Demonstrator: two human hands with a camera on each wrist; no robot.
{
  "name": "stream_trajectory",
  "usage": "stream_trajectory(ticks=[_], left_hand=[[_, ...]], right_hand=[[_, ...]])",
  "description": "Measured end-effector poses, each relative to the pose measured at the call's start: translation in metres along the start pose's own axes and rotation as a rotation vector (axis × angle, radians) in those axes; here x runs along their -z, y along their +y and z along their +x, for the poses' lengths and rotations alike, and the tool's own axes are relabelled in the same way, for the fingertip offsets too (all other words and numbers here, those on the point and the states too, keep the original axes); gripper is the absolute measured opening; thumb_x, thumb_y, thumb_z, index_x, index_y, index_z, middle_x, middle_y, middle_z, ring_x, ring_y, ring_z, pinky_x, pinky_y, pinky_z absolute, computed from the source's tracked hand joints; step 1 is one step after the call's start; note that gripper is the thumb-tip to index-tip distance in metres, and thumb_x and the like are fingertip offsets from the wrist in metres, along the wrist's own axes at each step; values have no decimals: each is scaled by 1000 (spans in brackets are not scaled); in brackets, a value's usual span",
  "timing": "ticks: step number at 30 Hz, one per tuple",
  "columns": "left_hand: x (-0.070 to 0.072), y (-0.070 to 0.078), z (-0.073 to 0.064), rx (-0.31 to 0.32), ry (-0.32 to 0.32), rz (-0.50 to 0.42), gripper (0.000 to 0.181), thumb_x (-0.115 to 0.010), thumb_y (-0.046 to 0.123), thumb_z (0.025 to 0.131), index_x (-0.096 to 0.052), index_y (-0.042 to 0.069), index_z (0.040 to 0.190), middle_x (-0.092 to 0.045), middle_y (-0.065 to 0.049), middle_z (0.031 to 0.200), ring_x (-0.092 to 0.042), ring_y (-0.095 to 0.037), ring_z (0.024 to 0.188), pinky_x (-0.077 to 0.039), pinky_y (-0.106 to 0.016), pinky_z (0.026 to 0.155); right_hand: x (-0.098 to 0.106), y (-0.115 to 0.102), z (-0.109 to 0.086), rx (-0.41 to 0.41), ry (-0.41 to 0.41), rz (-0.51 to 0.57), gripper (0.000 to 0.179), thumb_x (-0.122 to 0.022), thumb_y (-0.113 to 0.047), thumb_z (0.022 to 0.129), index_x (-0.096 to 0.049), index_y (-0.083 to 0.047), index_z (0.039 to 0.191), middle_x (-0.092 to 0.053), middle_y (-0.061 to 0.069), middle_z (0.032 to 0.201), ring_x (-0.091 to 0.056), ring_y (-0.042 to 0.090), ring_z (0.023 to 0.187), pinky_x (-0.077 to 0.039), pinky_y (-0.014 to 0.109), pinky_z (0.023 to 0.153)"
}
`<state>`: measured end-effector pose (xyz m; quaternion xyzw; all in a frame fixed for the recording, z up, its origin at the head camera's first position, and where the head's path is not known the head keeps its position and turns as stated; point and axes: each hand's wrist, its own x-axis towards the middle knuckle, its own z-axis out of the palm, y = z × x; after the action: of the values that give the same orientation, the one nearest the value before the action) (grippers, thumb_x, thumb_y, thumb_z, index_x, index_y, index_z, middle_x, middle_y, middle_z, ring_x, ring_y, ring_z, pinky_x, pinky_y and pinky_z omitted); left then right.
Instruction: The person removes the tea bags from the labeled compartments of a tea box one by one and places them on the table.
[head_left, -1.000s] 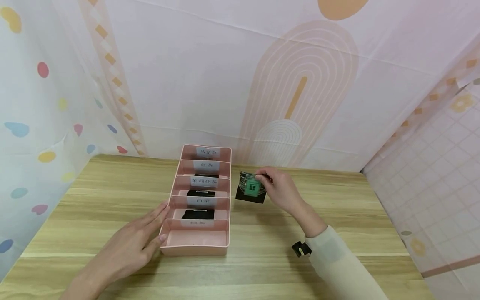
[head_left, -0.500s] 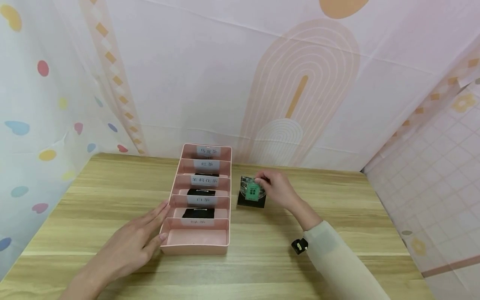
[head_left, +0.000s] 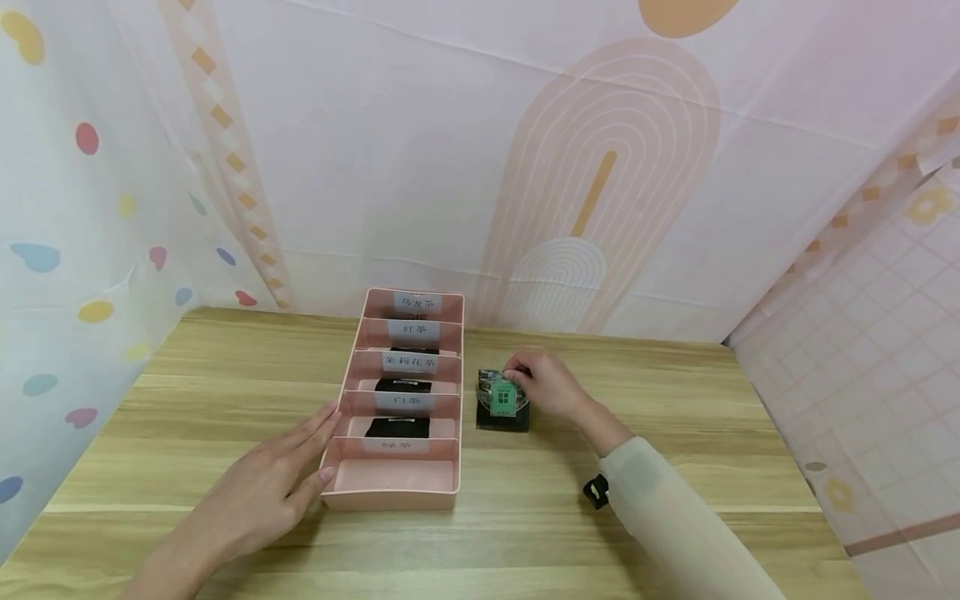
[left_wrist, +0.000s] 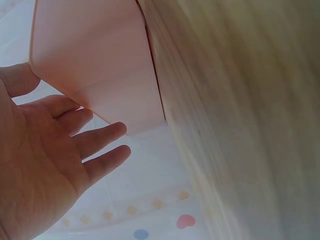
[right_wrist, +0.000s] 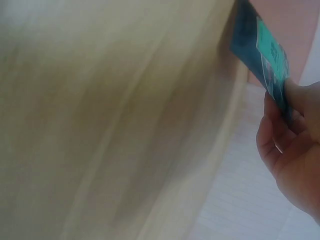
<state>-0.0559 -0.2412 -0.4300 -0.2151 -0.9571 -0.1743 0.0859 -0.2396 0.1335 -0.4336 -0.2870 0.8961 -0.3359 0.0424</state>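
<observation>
On the light wood-look tabletop (head_left: 540, 542), the left hand (head_left: 262, 483) rests spread fingers on a long pink plastic box (head_left: 390, 501), while just beside it the right hand (head_left: 549, 385) pinches a square black packet (head_left: 502, 410) with a green label (right_wrist: 271, 46), probably best held gently so it stays flat.

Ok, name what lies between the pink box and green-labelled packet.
In the head view, only a bare strip of table separates the box from the packet.

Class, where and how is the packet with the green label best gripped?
The packet is thin and flat, with the pink box on its left, so probably pinch its far right corner from the right, as the right hand does.
</observation>
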Motion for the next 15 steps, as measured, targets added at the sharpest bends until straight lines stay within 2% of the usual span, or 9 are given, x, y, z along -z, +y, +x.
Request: stream_trajectory(ticks=[7,15], left_hand=[[0,0,0,4,-2,1,67,-70,26,99,-47,-2,155,-42,-15,164,-52,-38,140,-46,-59,108],[0,0,0,6,0,4,68,-71,26,98,-47,-2,155,-43,-16,163,-53,-39,139,-47,-59,108]], right_hand=[[-7,8,3,-49,-14,-52,11,-68,-10,103,-73,-6,95,-71,2,90,-60,12,78,-53,30,70],[-9,13,5,-116,-52,-47,9,-68,-11,103,-72,-6,97,-66,0,86,-55,12,74,-49,28,67]])
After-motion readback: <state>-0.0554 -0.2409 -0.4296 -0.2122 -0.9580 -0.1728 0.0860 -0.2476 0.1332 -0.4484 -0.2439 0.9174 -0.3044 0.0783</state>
